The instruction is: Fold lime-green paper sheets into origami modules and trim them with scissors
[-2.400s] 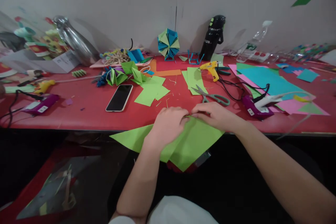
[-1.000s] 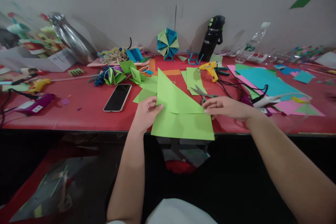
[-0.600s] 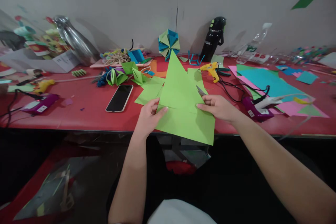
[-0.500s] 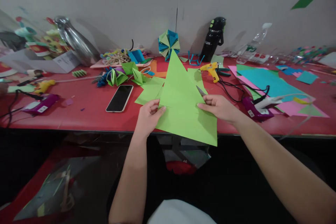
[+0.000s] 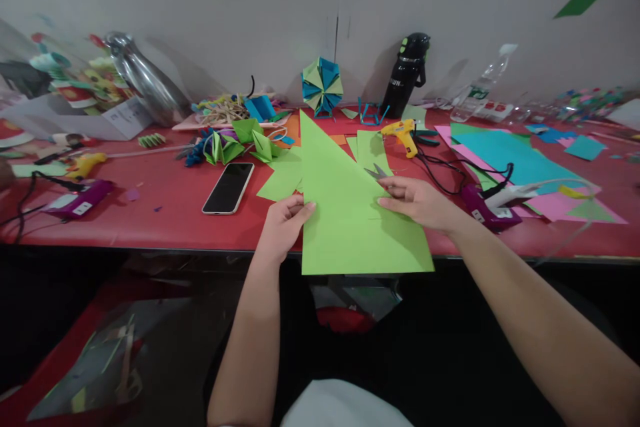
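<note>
A large sheet of light green paper (image 5: 345, 227), with one slanted edge rising to a point, is held above the table's front edge. My left hand (image 5: 287, 223) pinches its left edge, thumb on top. My right hand (image 5: 415, 203) is closed at the right side, its thumb on the paper. Slightly parted blades of scissors (image 5: 377, 172) stick out beyond its fingers; their handles are hidden in the hand. Behind the sheet lie more green paper pieces (image 5: 280, 177).
On the red table (image 5: 165, 230) lie a phone (image 5: 229, 188), folded green paper shapes (image 5: 245, 143), a yellow glue gun (image 5: 401, 133) and coloured sheets (image 5: 515, 157). A blue-green paper ball (image 5: 323, 85) and a black bottle (image 5: 406, 77) stand near the wall. Cords run from a purple power strip (image 5: 487, 210).
The green sheet has turned anticlockwise, so its tip has shifted left and its bottom edge is level. The scissor blades now show farther left and apart. Both hands have barely moved.
</note>
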`<action>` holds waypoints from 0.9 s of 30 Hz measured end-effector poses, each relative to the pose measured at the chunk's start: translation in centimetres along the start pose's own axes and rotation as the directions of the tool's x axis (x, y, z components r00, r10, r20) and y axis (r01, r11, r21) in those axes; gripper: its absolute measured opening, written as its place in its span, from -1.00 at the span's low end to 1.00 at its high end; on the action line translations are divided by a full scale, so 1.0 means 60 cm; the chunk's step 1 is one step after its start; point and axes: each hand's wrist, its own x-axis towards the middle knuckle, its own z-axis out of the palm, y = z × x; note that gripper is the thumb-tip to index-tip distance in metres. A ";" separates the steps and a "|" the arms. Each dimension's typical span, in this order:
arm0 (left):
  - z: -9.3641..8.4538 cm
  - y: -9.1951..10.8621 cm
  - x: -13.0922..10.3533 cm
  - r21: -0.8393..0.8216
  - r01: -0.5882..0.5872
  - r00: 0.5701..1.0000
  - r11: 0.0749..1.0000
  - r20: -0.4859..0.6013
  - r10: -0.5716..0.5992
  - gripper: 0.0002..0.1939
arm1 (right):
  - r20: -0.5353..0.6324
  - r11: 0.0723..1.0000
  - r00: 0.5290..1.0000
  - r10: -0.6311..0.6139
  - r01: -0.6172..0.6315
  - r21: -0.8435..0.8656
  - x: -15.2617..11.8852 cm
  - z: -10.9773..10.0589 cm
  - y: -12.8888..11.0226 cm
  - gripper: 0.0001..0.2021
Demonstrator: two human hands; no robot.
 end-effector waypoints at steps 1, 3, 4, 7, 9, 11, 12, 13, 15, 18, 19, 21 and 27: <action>-0.001 0.000 0.001 -0.017 -0.008 1.000 1.000 -0.020 0.008 -0.74 | -0.031 1.000 0.999 -0.011 0.010 -0.017 -0.003 -0.004 -0.003 -0.37; -0.003 0.002 0.001 -0.068 -0.033 0.994 0.997 -0.108 0.026 -0.73 | -0.098 0.999 0.995 -0.028 0.024 -0.048 -0.009 -0.015 -0.010 -0.32; -0.004 0.005 0.002 -0.099 -0.051 0.987 0.994 -0.155 0.035 -0.71 | -0.125 0.999 0.992 -0.026 0.022 -0.038 -0.012 -0.020 -0.012 -0.33; 0.000 0.015 0.001 -0.188 -0.071 0.976 0.979 -0.215 0.030 -0.65 | -0.158 0.993 0.987 0.019 0.001 0.122 -0.015 -0.027 -0.013 -0.40; 0.009 0.019 -0.002 -0.231 -0.056 0.980 0.971 -0.201 0.009 -0.61 | -0.190 0.968 0.981 0.034 0.015 0.251 -0.011 -0.018 -0.008 -0.53; 0.021 0.020 -0.009 -0.254 -0.037 0.984 0.967 -0.177 -0.009 -0.59 | -0.251 0.945 0.968 0.027 0.057 0.322 -0.003 -0.001 -0.004 -0.65; 0.026 0.018 -0.014 -0.252 -0.027 0.989 0.967 -0.146 -0.010 -0.58 | -0.293 0.926 0.955 0.041 0.073 0.369 0.001 0.009 -0.002 -0.64; 0.028 0.016 -0.020 -0.240 -0.017 0.995 0.971 -0.096 -0.006 -0.56 | -0.305 0.911 0.951 0.049 0.083 0.404 0.004 0.017 -0.002 -0.63; 0.022 0.010 -0.034 -0.193 -0.016 0.998 0.981 0.058 0.028 -0.51 | -0.335 0.888 0.940 0.060 0.103 0.448 0.008 0.027 -0.003 -0.62; -0.007 0.009 -0.051 -0.266 0.025 0.934 0.964 0.350 0.072 -0.32 | -0.320 0.881 0.945 0.065 0.096 0.464 0.007 0.021 -0.008 -0.68; -0.017 0.012 -0.053 -0.301 0.043 0.920 0.953 0.384 0.080 -0.32 | -0.283 0.887 0.957 0.070 0.070 0.456 0.005 0.014 -0.010 -0.68; -0.030 0.020 -0.050 -0.323 0.078 0.911 0.943 0.408 0.065 -0.37 | -0.177 0.914 0.980 0.095 -0.016 0.405 0.000 0.000 -0.014 -0.67; 0.014 0.034 -0.025 -0.159 0.273 0.914 0.949 0.350 -0.204 -0.35 | 0.097 0.971 0.983 0.157 -0.171 0.164 -0.009 -0.015 -0.023 -0.63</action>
